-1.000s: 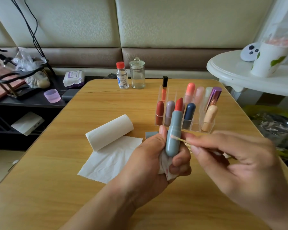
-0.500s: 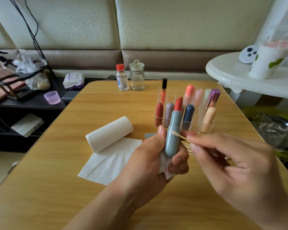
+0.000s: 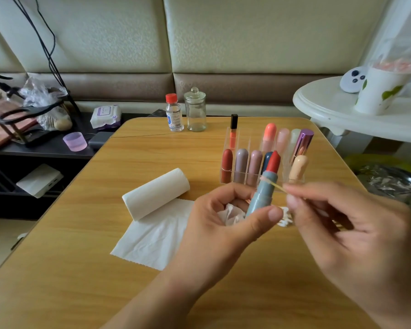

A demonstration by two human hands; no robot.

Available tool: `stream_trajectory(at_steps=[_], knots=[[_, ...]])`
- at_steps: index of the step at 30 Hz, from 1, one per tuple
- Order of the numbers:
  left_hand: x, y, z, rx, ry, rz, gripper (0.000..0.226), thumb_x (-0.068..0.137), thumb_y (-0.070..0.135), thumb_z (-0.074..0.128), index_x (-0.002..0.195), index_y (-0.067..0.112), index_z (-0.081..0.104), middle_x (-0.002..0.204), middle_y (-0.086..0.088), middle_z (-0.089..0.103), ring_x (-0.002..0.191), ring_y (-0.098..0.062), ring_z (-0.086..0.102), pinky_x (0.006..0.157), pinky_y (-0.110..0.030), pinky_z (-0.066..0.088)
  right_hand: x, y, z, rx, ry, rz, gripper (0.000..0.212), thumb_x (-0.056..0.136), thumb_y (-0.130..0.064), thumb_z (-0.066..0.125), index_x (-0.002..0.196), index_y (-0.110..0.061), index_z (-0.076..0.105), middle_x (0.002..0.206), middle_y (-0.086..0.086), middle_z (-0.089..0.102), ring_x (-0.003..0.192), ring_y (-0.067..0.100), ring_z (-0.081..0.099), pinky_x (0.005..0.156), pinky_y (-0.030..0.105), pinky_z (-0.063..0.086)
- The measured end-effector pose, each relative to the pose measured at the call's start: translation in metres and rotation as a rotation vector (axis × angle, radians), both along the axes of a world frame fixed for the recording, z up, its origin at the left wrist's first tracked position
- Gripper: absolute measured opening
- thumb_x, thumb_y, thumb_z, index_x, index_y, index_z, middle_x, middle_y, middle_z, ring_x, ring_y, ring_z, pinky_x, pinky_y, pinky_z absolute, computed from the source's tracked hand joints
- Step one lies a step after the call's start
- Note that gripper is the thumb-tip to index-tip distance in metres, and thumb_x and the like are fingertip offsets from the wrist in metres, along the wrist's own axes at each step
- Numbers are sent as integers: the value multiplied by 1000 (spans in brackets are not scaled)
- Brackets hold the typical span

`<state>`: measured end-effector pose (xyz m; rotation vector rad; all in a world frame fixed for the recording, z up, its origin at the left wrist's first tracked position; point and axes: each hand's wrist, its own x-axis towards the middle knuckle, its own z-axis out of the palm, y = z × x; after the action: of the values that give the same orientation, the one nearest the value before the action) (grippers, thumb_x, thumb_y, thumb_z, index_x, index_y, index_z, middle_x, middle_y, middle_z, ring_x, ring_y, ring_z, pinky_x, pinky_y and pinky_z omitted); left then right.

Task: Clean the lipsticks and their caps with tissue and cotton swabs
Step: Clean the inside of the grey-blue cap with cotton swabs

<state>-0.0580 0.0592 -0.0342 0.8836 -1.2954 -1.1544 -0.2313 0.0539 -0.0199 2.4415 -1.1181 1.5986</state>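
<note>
Lipstick [image 3: 262,191], blue-grey tube with red bullet exposed, is gripped tilted in left hand [image 3: 226,224] between thumb and fingers, crumpled tissue [image 3: 230,214] in the palm. Right hand [image 3: 347,231], just right of it, pinches cotton swab [image 3: 274,184]; swab tip touches the tube's rim.
</note>
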Motion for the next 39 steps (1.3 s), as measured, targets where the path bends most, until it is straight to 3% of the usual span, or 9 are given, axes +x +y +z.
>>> stream_trajectory(at_steps=[7, 10, 13, 17, 20, 26, 32, 36, 39], knots=[[-2, 5, 3, -145, -165, 241, 22, 66, 24, 85, 76, 19, 66, 56, 6, 53, 50, -4, 43, 48, -16, 36, -1, 1, 3, 12, 2, 23, 11, 90, -13, 65, 93, -12, 76, 78, -17, 60, 61, 0, 53, 60, 6, 39], [-1, 6, 2, -221, -269, 367, 23, 67, 22, 85, 76, 22, 64, 55, -2, 55, 47, -13, 43, 44, -22, 35, 1, 2, 0, -6, 61, 6, 13, 90, -16, 65, 90, -12, 78, 72, -13, 61, 55, 6, 50, 55, 15, 41], [-3, 6, 2, -264, -344, 451, 28, 67, 16, 87, 75, 22, 61, 54, -7, 53, 47, -24, 44, 42, -28, 36, 1, 1, 0, -10, 55, -15, 12, 88, -13, 67, 89, -10, 78, 73, -22, 54, 58, 2, 49, 58, 10, 39], [-2, 5, 1, -309, -401, 485, 30, 67, 13, 87, 75, 22, 60, 55, -6, 53, 45, -21, 44, 42, -29, 37, 2, 2, -1, 16, 103, 36, 15, 89, -19, 65, 90, -12, 79, 72, -23, 52, 58, -3, 47, 58, 10, 40], [-2, 5, 1, -330, -428, 504, 27, 66, 20, 84, 75, 24, 58, 57, -6, 54, 44, -20, 43, 42, -31, 38, 1, 0, -2, 39, 67, 15, 15, 90, -20, 65, 92, -13, 78, 64, -12, 62, 52, 5, 56, 47, 25, 46], [-1, 6, -1, -381, -484, 529, 26, 67, 21, 83, 76, 23, 58, 59, -3, 52, 45, -20, 44, 43, -29, 37, 3, 2, 1, 40, 61, 17, 15, 90, -18, 65, 90, -11, 78, 75, -27, 51, 60, -7, 47, 57, 9, 39], [0, 5, -2, -276, -301, 342, 20, 79, 35, 74, 73, 23, 60, 52, 10, 49, 46, -4, 38, 45, -17, 30, 2, 2, -2, -18, 89, 2, 17, 93, -21, 65, 95, -11, 78, 67, -15, 59, 52, 3, 51, 49, 24, 45], [-2, 1, -6, -138, -54, 110, 28, 89, 42, 55, 75, 19, 62, 55, 9, 41, 52, -14, 33, 49, -28, 28, 0, 2, -3, -132, 199, -51, 16, 92, -17, 67, 96, -8, 79, 76, -1, 73, 56, 13, 62, 51, 30, 51], [-4, -1, -8, -59, 44, -64, 36, 93, 43, 45, 80, 14, 64, 57, 2, 46, 54, -12, 37, 53, -25, 32, -2, 1, -3, -130, 170, -60, 16, 92, -17, 67, 96, -7, 79, 74, 0, 73, 55, 9, 57, 50, 29, 50]])
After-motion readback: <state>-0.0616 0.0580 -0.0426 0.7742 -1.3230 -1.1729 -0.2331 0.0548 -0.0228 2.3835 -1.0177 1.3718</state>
